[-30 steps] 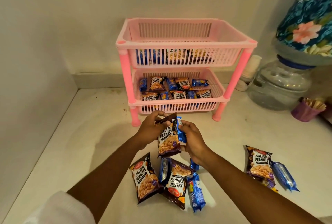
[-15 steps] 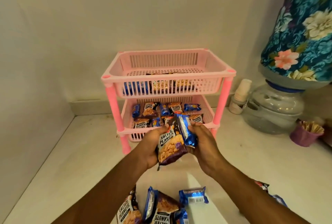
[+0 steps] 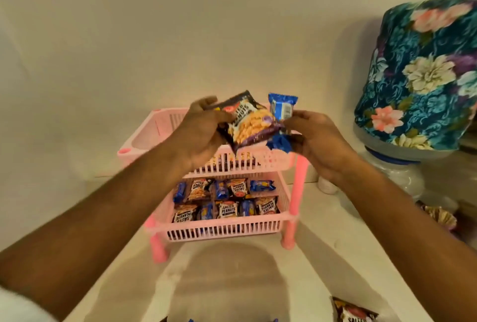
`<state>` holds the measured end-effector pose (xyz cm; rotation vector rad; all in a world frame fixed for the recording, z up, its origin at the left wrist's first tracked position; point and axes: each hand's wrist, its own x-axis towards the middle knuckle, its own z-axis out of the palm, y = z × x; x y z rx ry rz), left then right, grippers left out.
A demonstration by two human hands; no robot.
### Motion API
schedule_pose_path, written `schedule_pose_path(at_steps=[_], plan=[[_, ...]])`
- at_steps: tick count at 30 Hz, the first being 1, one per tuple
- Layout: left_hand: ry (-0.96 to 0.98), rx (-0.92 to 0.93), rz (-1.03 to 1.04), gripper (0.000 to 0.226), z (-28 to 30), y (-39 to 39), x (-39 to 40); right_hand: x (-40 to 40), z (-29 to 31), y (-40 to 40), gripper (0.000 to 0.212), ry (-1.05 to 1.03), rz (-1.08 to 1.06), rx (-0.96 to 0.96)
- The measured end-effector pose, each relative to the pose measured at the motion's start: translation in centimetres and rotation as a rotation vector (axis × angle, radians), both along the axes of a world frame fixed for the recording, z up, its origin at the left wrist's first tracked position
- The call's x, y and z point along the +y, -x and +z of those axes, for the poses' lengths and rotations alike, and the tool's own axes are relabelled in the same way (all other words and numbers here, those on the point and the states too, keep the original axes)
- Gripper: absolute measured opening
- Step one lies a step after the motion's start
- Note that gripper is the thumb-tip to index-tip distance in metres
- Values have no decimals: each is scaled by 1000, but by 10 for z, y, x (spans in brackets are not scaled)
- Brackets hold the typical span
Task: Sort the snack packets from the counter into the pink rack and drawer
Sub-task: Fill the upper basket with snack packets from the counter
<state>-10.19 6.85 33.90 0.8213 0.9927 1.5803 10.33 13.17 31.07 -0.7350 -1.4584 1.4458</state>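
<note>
Brown foil shows first: the left hand [image 3: 204,128] grips a salted peanuts packet [image 3: 247,125], tilted over the pink rack's [image 3: 300,166] top tier, probably ready to drop in. Just beside it, the right hand [image 3: 317,141] pinches a blue biscuit packet [image 3: 281,110], upright and apart, seemingly to sort each separately. Below both hands, the lower tier [image 3: 227,228] already holds both kinds in rows.

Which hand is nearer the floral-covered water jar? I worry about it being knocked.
Right. The right hand, pinching the blue packet, is beside the floral-covered water jar with a gap; the left hand is farther.
</note>
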Motion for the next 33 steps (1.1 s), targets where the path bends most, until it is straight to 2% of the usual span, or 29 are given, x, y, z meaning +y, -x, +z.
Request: schedule_pose_path(at_steps=[2,5,7,9,12,16,18,22,27,29,33], plan=[[-35,51,67,62,14,7,27,27,14,8,19,-67,-127,-134],[8,229,162,63,22,14,66,67,21,20,56,-134,-343,-457],[67,365,206,57,19,19,88,85,22,27,57,-172,-372,-694],[115,461,223,52,11,23,107,100,21,33,46,-204,-329,-882],[148,543,204,50,-1,27,126,116,16,46,42,-235,-179,-1123],[184,590,155,53,-13,32,142,128,6,60,33,-90,39,-1287],[206,626,113,54,-17,34,148,134,2,64,33,-83,84,-1365],[241,706,38,57,-25,36,153,141,-2,68,27,-59,132,-1390],[284,665,-18,55,-29,33,158,143,5,64,12,-70,182,-1405],[271,648,-14,55,-28,30,158,143,7,60,15,-142,124,-1417],[241,615,16,57,-27,28,159,147,12,54,29,-142,-9,-1163]])
